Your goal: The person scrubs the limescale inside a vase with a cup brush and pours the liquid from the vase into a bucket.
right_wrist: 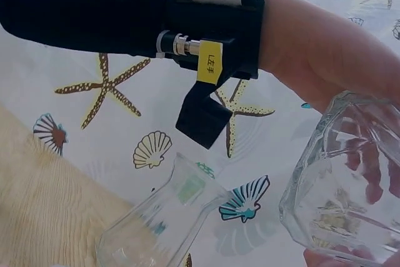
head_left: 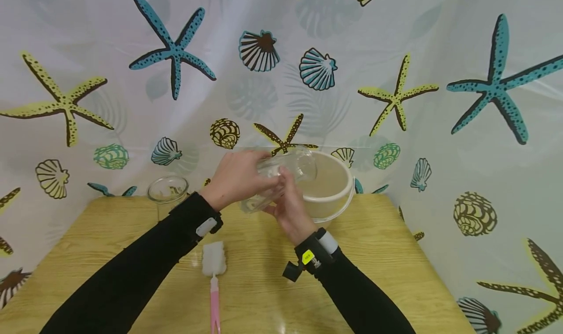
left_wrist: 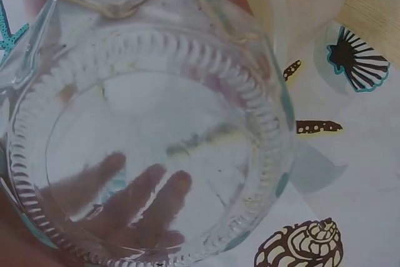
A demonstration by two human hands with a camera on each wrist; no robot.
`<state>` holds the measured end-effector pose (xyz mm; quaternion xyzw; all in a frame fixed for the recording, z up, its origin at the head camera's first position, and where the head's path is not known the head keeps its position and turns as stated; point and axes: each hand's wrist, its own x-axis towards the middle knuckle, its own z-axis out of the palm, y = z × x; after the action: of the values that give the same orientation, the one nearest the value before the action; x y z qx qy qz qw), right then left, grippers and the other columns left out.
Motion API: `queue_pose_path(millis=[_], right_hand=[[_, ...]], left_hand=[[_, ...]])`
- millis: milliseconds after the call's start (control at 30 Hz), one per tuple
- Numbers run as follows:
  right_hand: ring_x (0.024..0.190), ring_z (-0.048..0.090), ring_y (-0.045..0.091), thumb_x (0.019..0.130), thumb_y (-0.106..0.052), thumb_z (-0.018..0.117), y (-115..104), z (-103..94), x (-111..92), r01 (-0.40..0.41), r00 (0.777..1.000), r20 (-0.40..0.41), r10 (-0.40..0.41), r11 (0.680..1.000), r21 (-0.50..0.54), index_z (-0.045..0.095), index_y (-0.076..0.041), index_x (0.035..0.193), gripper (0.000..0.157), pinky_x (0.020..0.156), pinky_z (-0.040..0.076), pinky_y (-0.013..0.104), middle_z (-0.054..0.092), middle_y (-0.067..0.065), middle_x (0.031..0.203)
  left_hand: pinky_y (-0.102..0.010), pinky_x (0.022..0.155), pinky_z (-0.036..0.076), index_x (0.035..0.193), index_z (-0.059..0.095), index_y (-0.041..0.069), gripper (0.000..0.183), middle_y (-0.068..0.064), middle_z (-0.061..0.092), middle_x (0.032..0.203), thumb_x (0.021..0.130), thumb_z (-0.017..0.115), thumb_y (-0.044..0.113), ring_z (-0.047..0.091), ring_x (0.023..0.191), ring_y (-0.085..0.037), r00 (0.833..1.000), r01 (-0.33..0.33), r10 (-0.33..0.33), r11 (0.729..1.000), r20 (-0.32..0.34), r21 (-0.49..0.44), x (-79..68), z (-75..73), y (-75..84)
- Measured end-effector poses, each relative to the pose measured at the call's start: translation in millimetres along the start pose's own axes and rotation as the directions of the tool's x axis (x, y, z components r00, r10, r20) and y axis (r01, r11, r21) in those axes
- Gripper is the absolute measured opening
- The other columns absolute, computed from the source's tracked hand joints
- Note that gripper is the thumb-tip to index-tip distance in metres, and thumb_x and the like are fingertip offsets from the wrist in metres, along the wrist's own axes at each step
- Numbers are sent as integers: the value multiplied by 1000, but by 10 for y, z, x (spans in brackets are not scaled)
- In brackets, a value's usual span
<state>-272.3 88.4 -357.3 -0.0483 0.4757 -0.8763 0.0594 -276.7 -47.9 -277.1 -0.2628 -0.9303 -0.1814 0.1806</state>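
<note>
A clear glass vase (head_left: 288, 170) with a faceted body is held tilted in both hands, its mouth over the white bucket (head_left: 327, 204). My left hand (head_left: 241, 175) grips it from above and the left. From below and the right, my right hand (head_left: 291, 208) holds it near the middle. The round ribbed base of the vase (left_wrist: 150, 154) fills the left wrist view, with fingers (left_wrist: 147, 211) showing through the glass. In the right wrist view, the vase (right_wrist: 340, 179) is at the right edge.
A second clear glass vase (head_left: 168, 189) stands at the back left of the wooden table (head_left: 259, 295), partly hidden by the left forearm. Nearer the front lies a white sponge brush (head_left: 214, 260) with a pink handle. A patterned curtain (head_left: 272, 99) hangs behind the table.
</note>
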Motion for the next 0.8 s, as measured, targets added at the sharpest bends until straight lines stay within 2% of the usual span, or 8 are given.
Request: queue_pose_path(millis=[167,300,433,500,567,633,700,800], right_hand=[[108,54,27,89,-53,54,-24,-11,13,-4,1000,11,3,998,55,40,-16,140,65,76,52,46,57,9,126],[109,54,27,88,-53,54,-51,-12,11,-15,1000,8,14,996,88,41,-20,138,61,79,50,47,55,8,128],[110,53,26,89,-51,55,-55,-23,5,3,1000,10,-4,997,71,44,-22,135,55,79,49,48,55,6,126],[106,54,26,89,-48,56,-46,-27,-1,32,999,4,-32,999,27,50,-20,126,47,75,51,46,59,4,118],[97,57,23,88,-46,59,-26,-35,-1,75,997,-7,-75,996,-47,55,-17,112,37,69,52,42,62,3,105],[92,58,22,88,-43,61,-4,-38,1,138,990,-4,-140,979,-150,56,-15,105,34,64,53,38,64,4,99],[88,58,20,88,-40,64,14,-32,1,207,977,3,-213,944,-256,54,-10,114,41,60,53,32,64,6,97],[91,58,21,88,-29,66,-20,28,-46,305,947,45,-318,849,-431,42,-1,131,56,66,51,29,62,14,105]], left_hand=[[-37,65,45,124,63,12,63,-6,68,109,78,63,55,54,77,-15,999,13,-14,999,40,41,98,-50,78],[-35,61,44,122,64,11,60,-5,68,106,78,61,52,52,74,-14,998,14,-18,997,58,72,146,-72,117],[-38,66,45,121,64,10,61,-5,68,104,78,62,54,53,78,-15,999,6,-8,999,43,52,120,-69,114],[-43,74,46,123,62,9,64,-6,66,110,79,63,55,55,87,-18,1000,0,-1,1000,30,23,61,-53,85],[-45,82,46,126,59,10,66,-6,62,117,79,65,55,54,98,-20,1000,2,-1,1000,15,-20,-25,-33,40],[-46,87,45,129,55,10,66,-6,59,123,80,66,52,51,106,-20,1000,6,-6,998,0,-68,-122,-8,-17],[-45,88,46,130,53,9,66,-6,57,125,80,68,49,50,109,-20,1000,16,-18,993,-17,-121,-209,15,-72],[-44,87,47,130,50,10,62,-5,55,125,82,67,45,49,110,-19,999,34,-42,977,-34,-209,-324,57,-140]])
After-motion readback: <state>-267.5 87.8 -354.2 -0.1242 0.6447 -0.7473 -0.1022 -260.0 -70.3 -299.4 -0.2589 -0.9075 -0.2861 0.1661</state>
